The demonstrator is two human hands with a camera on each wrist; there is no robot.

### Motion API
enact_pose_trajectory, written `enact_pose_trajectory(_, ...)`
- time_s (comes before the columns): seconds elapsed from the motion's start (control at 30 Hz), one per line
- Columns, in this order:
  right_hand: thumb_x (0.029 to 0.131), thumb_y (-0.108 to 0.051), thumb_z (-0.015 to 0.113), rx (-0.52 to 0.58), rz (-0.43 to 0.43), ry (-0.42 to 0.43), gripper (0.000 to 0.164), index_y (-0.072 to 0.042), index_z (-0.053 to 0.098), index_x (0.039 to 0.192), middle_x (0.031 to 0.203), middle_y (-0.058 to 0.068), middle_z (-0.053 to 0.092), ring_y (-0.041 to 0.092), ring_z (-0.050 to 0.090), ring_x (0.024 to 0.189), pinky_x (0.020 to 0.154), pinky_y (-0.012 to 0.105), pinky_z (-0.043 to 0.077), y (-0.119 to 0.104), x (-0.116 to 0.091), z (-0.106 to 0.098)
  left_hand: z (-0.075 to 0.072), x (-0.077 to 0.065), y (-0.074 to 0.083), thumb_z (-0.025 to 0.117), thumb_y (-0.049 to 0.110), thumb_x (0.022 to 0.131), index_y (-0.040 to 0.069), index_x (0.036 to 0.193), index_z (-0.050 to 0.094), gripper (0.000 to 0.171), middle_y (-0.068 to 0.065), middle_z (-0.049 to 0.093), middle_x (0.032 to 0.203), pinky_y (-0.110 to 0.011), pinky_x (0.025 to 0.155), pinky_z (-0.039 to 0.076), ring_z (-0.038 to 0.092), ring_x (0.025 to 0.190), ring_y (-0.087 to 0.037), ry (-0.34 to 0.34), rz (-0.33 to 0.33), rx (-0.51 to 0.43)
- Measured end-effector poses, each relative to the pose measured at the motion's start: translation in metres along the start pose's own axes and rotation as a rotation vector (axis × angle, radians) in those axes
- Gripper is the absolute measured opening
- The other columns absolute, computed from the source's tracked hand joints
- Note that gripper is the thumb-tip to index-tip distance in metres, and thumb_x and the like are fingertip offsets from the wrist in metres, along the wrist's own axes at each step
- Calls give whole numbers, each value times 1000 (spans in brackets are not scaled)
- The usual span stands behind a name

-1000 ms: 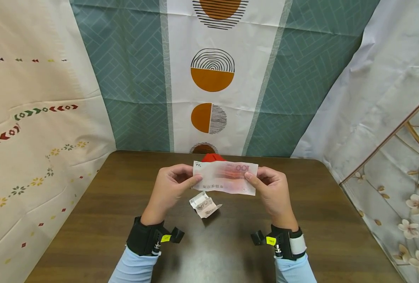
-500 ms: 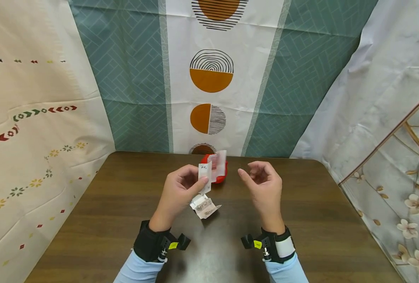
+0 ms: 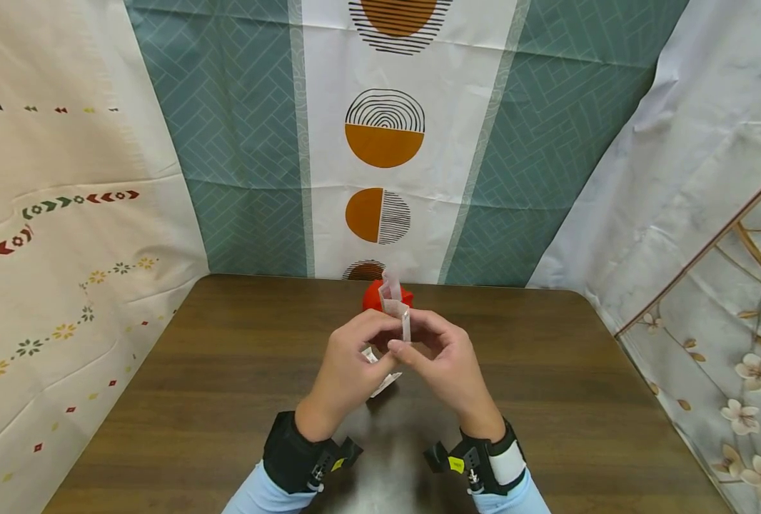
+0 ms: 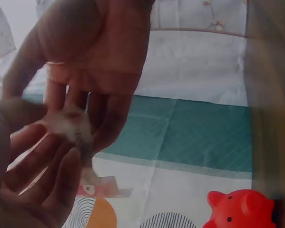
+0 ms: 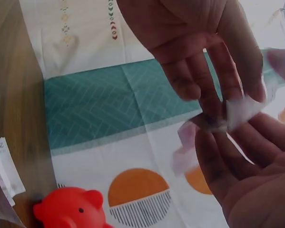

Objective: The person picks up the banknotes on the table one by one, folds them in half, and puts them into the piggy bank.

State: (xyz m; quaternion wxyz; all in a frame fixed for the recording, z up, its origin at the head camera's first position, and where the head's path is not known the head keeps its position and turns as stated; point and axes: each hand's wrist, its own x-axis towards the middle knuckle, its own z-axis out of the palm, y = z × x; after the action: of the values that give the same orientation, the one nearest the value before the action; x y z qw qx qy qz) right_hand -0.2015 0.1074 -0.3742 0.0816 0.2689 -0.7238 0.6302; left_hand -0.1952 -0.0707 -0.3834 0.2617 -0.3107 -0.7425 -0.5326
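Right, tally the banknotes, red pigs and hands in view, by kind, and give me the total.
Banknotes: 2 (folded banknote held between the hands, creased banknote lying on the table)
Red pig: 1
Hands: 2 (left hand, right hand)
Total: 5

Room beside right hand, pig ahead

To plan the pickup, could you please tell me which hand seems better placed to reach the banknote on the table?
Probably the left hand: in the head view it partly hides the crumpled banknote, while the right hand sits farther right. Both are busy with the held banknote.
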Motion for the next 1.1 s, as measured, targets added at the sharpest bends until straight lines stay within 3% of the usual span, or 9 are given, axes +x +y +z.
enact_pose_trajectory(0.13, 92, -7, 75, -21, -3, 45, 30, -9, 71, 122, 111, 8, 73, 19, 69, 92, 83, 28, 61, -1, 2, -1, -5, 1, 0, 80, 3, 86, 10, 110, 76, 26, -3, 72, 102, -27, 73, 60, 65, 86, -14, -37, 40, -11)
enact_pose_trajectory(0.23, 94, -5, 72, -13, 26, 92, 23, -3, 72, 117, 104, 5, 73, 18, 67, 85, 76, 26, 60, -1, 4, -5, -9, 1, -2, 80, 4, 87, 10, 107, 75, 21, -2, 71, 95, -26, 68, 59, 64, 78, -14, 9, -1, -56)
enact_pose_trajectory(0.33, 97, -7, 69, 67, 93, 125, 21, -1, 70, 118, 103, 0, 74, 15, 67, 86, 80, 25, 60, -2, 3, -9, -14, 2, -6, 77, 7, 90, 10, 109, 72, 20, -3, 68, 94, -24, 68, 57, 62, 79, -17, 91, -120, -84)
enact_pose_trajectory(0.4, 99, -7, 66, 160, 129, 132, 21, -1, 68, 118, 102, -2, 74, 14, 65, 84, 77, 22, 59, -3, 3, -11, -16, 4, -8, 76, 10, 92, 10, 119, 66, 29, -5, 66, 103, -24, 75, 57, 62, 89, -21, 94, -228, -129)
enact_pose_trajectory(0.53, 102, -4, 59, 392, 146, 106, 18, -6, 66, 119, 103, -2, 73, 11, 65, 86, 84, 23, 60, -5, 1, -13, -20, 6, -11, 72, 11, 95, 11, 143, 51, 52, -12, 62, 132, -24, 94, 57, 62, 116, -28, -45, -436, -343)
enact_pose_trajectory(0.63, 104, -2, 55, 498, 130, 91, 20, -10, 65, 119, 105, -1, 72, 11, 66, 92, 89, 28, 60, -6, 1, -14, -21, 7, -11, 71, 9, 96, 7, 145, 49, 54, -16, 64, 134, -27, 94, 58, 65, 114, -27, -128, -516, -472)
enact_pose_trajectory(0.8, 105, -3, 52, 488, 105, 114, 19, -10, 63, 118, 104, -3, 71, 11, 64, 91, 85, 23, 60, -5, 1, -21, -25, 7, -11, 73, 4, 93, -1, 131, 60, 40, -7, 72, 110, -29, 87, 61, 67, 95, -19, -68, -496, -534)
enact_pose_trajectory(0.9, 104, -4, 54, 388, 108, 152, 16, -7, 63, 117, 101, -4, 72, 11, 60, 83, 72, 16, 55, -5, 2, -28, -28, 8, -10, 73, 1, 91, -3, 125, 62, 36, -1, 72, 103, -29, 84, 61, 67, 91, -17, 6, -456, -538)
enact_pose_trajectory(1.1, 101, -12, 65, 156, 207, 188, 26, 2, 62, 123, 101, -4, 75, 12, 68, 84, 74, 20, 59, -5, 2, -39, -33, 9, -11, 76, 1, 89, -6, 118, 66, 31, -1, 72, 100, -28, 83, 62, 67, 87, -17, 98, -448, -505)
